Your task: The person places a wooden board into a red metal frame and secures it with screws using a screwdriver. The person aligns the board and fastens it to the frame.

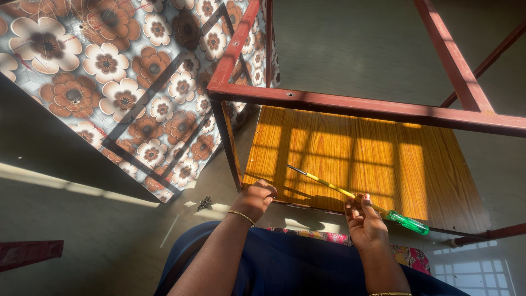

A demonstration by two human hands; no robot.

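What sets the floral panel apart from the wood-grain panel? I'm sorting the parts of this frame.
The floral panel bears brown and cream flowers on grey; the wood-grain panel is plain orange-brown. The floral panel lies mostly in shade, the wood-grain one in barred sunlight. The left hand touches only the wood-grain panel's edge. Both are flat boards beside the red metal frame.

The board (350,164) lies just ahead of both hands, inside the frame (350,104). The screwdriver (356,198) rests across the right hand (364,222). Screws (204,203) lie left of the left hand (256,198), the panel (126,82) beyond.
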